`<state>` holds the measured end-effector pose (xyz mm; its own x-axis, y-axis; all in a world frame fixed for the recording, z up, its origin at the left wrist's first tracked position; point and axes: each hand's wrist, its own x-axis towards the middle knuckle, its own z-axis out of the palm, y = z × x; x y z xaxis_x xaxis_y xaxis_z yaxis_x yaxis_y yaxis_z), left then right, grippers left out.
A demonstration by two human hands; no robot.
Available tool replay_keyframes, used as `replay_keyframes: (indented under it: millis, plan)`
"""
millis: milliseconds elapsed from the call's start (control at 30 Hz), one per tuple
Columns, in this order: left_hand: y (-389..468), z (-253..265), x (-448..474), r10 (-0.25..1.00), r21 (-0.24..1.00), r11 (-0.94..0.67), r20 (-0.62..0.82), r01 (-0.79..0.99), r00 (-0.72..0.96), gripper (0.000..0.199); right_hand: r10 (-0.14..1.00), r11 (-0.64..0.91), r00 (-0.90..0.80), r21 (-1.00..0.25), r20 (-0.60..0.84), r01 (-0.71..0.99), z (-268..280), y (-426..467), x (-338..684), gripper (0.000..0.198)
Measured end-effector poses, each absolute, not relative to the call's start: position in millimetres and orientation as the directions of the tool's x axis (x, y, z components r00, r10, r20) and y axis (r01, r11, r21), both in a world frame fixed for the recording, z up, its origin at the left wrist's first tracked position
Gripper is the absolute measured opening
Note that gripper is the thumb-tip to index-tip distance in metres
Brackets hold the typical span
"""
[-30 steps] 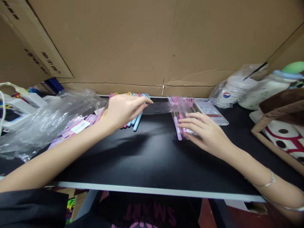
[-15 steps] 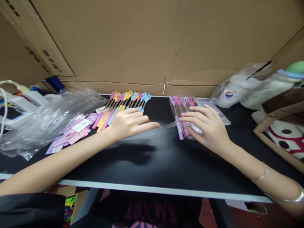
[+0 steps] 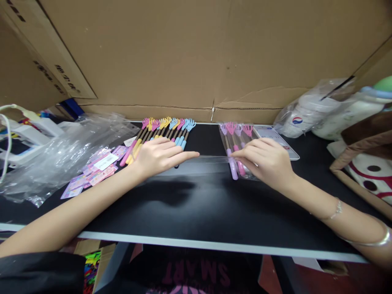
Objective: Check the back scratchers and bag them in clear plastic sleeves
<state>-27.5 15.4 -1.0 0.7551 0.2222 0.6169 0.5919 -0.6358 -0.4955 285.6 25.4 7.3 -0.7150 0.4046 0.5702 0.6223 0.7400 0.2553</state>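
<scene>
My left hand (image 3: 162, 157) and my right hand (image 3: 263, 158) hold the two ends of a clear plastic sleeve (image 3: 211, 160) stretched flat just above the black table (image 3: 196, 204). Behind my left hand lies a row of several small hand-shaped back scratchers (image 3: 163, 130) with pink, yellow and blue heads and handles. Under my right hand's fingers sits a pile of bagged pink and purple scratchers (image 3: 235, 141).
A smartphone (image 3: 277, 141) lies right of the bagged pile. Crumpled clear bags (image 3: 61, 155) and pink label cards (image 3: 98, 169) fill the left. A cardboard wall (image 3: 196, 57) stands behind. A bagged bottle (image 3: 306, 112) and a plush toy (image 3: 367, 163) are at right.
Both hands drew the clear sleeve back from the far edge toward me, uncovering the row of scratchers. My right hand's fingers closed on the sleeve's end.
</scene>
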Motion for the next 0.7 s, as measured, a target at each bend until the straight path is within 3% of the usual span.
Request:
replay_keyframes:
  millis: [233,400,567,700]
  plan:
    - [21,-4,-31,0.255,-0.452,-0.600,0.674,0.660,0.693,0.021,0.526,0.764,-0.554,-0.073,0.645,0.641,2,33,298,0.017]
    - [21,-6,-33,0.373,-0.322,-0.611,0.689,0.723,0.622,0.020,0.704,0.677,-0.365,-0.420,0.610,0.604,3,31,301,0.019]
    - [17,-3,-34,0.624,0.051,-0.641,0.615,0.766,0.481,0.022,0.830,0.557,-0.269,-0.727,0.488,0.401,-1,35,303,0.020]
    - [17,-2,-32,0.763,0.345,-0.596,0.522,0.725,0.380,0.022,0.855,0.485,-0.350,-0.828,0.383,0.282,-7,39,302,0.024]
